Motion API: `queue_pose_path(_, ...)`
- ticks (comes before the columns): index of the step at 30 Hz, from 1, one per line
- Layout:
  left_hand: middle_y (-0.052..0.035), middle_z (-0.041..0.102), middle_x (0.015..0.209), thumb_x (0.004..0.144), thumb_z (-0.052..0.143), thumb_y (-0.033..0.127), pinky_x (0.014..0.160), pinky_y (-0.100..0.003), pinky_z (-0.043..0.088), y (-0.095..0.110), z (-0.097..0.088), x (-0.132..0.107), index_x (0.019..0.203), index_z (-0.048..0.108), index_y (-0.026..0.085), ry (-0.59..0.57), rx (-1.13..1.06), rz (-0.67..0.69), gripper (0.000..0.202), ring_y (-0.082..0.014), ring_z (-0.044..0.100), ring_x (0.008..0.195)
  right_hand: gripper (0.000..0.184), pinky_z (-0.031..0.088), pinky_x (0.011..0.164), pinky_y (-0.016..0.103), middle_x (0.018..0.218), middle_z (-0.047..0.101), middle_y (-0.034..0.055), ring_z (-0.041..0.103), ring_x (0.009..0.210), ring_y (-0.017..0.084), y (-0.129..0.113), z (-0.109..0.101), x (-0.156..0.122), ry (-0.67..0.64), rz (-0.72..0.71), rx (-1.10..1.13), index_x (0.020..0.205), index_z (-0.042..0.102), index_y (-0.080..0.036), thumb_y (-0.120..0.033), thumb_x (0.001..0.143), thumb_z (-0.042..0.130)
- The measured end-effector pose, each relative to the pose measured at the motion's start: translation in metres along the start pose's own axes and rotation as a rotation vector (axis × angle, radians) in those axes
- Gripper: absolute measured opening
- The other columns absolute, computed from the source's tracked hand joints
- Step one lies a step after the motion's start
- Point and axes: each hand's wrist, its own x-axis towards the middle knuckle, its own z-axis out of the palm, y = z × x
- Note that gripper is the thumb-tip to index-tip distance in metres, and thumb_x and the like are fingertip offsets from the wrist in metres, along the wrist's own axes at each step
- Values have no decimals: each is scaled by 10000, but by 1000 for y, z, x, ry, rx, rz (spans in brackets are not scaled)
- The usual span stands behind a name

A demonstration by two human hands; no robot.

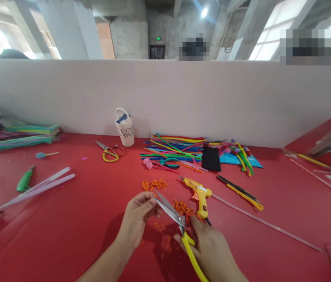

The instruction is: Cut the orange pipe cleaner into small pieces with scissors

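My right hand (209, 241) grips a pair of scissors (169, 211) by the yellow handles, with the blades pointing up and to the left. At the blade tips, the thumb and fingers of my left hand (139, 213) are pinched together. Whatever they hold is too small and covered to make out. Short orange cut pieces (155, 184) form one pile beyond my left hand. Another pile of orange pieces (183, 207) lies beside the blades, partly behind them. Tiny orange scraps (158, 226) are scattered on the red table (109, 243) below.
A yellow glue gun (199, 194) with a long clear glue stick (268, 225) lies close to my right hand. Farther back are colourful pipe cleaners (174, 147), a black phone-like slab (211, 159), a cutter knife (241, 192), other scissors (108, 152) and a white cup (125, 131).
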Motion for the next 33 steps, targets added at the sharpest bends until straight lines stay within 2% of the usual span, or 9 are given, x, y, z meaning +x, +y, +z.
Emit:
queue_pose_path(6, 16, 611, 589, 689, 606, 150, 513, -173, 433, 1, 1, -3, 666, 613, 145, 22, -28, 0, 24, -75, 548, 519, 317, 346, 400, 236, 530, 600, 11, 579, 453, 173, 1, 9, -2, 18, -34, -70, 702, 454, -214, -522, 776, 425)
queue_pose_path(13, 8, 607, 582, 684, 617, 141, 499, -163, 442, 0, 3, -3, 652, 619, 131, 31, -44, -11, 33, -72, 551, 512, 324, 330, 369, 239, 485, 576, -1, 562, 405, 168, -1, 7, 0, 63, -87, -128, 695, 444, -209, -515, 790, 401)
queue_pose_path(33, 9, 603, 572, 673, 626, 137, 491, -164, 451, 1, 4, -3, 635, 613, 126, 41, -62, -8, 42, -69, 550, 491, 302, 303, 365, 244, 461, 559, -14, 552, 384, 157, 1, 7, -2, 83, -117, -104, 692, 416, -219, -484, 823, 356)
